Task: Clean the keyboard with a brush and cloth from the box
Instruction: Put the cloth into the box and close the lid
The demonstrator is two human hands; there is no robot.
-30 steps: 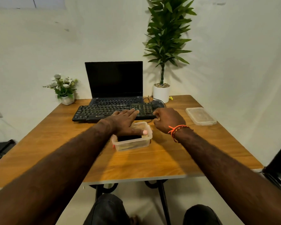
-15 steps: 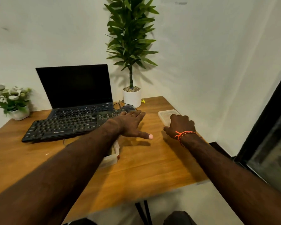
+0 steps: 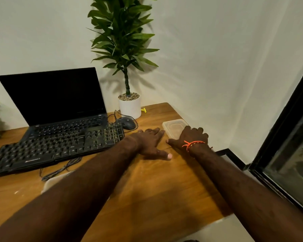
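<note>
The black keyboard (image 3: 56,149) lies at the left of the wooden table (image 3: 156,193), in front of the laptop. A clear plastic lid (image 3: 173,127) sits near the table's far right corner. My right hand (image 3: 192,137) lies on the lid's near right part, with bent fingers over it and the thumb at its near edge. Just left of the lid, my left hand (image 3: 150,142) lies flat on the table, fingers straight, fingertips close to the lid's left edge. The clear box (image 3: 53,180) is mostly hidden under my left forearm. No brush or cloth shows.
A black laptop (image 3: 56,98) stands open behind the keyboard. A mouse (image 3: 128,123) and a white plant pot (image 3: 129,105) sit at the back, a small yellow item (image 3: 143,110) beside the pot. A cable (image 3: 63,168) trails before the keyboard. The table ends right of the lid.
My view swung right. The left hand left the box and moved right across the table toward the lid. The right hand reached further and came down on the lid.
</note>
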